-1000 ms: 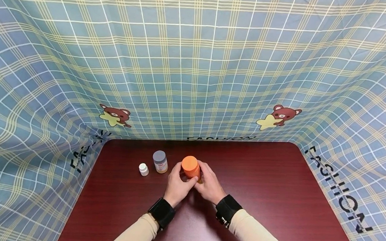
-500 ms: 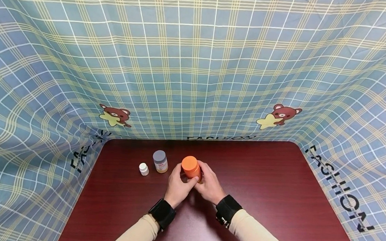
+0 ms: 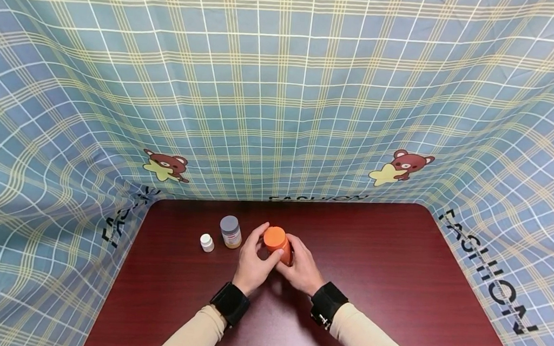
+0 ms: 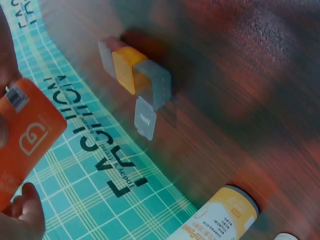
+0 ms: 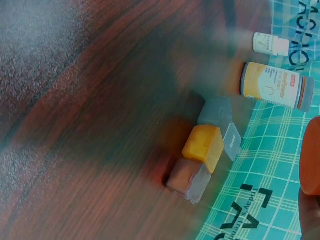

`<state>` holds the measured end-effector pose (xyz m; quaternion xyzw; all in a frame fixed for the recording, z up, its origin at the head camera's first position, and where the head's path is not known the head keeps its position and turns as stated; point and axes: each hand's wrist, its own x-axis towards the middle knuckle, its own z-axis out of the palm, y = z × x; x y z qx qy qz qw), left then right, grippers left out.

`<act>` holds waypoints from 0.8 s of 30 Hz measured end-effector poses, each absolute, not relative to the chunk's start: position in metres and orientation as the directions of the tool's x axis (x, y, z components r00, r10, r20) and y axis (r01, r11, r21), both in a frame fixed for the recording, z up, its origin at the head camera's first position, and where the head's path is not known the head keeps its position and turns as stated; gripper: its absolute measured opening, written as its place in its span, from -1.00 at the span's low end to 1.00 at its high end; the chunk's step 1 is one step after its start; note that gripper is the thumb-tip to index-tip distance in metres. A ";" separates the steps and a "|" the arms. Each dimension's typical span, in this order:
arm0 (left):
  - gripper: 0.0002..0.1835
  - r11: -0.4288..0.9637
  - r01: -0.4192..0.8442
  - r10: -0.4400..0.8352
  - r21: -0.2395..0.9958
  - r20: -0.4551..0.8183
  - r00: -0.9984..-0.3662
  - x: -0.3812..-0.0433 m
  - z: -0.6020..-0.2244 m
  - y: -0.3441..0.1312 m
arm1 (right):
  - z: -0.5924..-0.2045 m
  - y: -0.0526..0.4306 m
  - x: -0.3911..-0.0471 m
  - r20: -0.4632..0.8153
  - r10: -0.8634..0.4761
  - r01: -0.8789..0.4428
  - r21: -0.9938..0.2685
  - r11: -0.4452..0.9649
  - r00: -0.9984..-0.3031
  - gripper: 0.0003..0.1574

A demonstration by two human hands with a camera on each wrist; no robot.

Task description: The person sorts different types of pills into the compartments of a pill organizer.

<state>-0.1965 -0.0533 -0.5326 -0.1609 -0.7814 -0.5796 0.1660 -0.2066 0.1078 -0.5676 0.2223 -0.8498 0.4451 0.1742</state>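
An orange bottle with an orange cap point(image 3: 275, 237) is tilted between the hands in the head view. My right hand point(image 3: 302, 270) grips it from the right side. My left hand point(image 3: 254, 263) is spread beside it, its thumb close against the front and its index finger extended, apart from the bottle. In the left wrist view, the orange bottle point(image 4: 35, 132) shows a white logo, with left fingertips point(image 4: 31, 205) just off its side. Below the hands stands a small pill organizer with grey, yellow point(image 5: 205, 145) and reddish compartments; the grey one's lid point(image 4: 145, 118) hangs open. In the head view, the hands hide it.
To the left of the hands stand a grey-capped bottle point(image 3: 230, 232) with a yellow and white label and a small white bottle point(image 3: 207, 243). The dark red table point(image 3: 373, 256) is bordered by a plaid cloth point(image 3: 284, 86) at the back and sides.
My left fingers have lifted off the bottle and spread. The orange bottle has shifted slightly right and tilted, still in my right hand. The two other bottles stand as before.
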 end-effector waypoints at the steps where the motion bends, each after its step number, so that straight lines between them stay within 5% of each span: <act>1: -0.24 0.268 0.454 0.072 0.850 0.452 -0.889 -0.196 -0.531 -0.054 | -0.568 0.108 -0.206 0.490 -0.222 -0.529 -0.681 0.507 -0.843 -0.19; 9: -0.29 0.174 0.562 0.185 0.809 0.534 -0.825 -0.184 -0.500 -0.057 | -0.573 0.109 -0.206 0.476 -0.250 -0.536 -0.705 0.464 -0.843 -0.19; 24: -0.38 0.182 0.486 0.151 0.855 0.464 -0.873 -0.183 -0.497 -0.055 | -0.573 0.107 -0.204 0.478 -0.286 -0.556 -0.729 0.399 -0.831 -0.21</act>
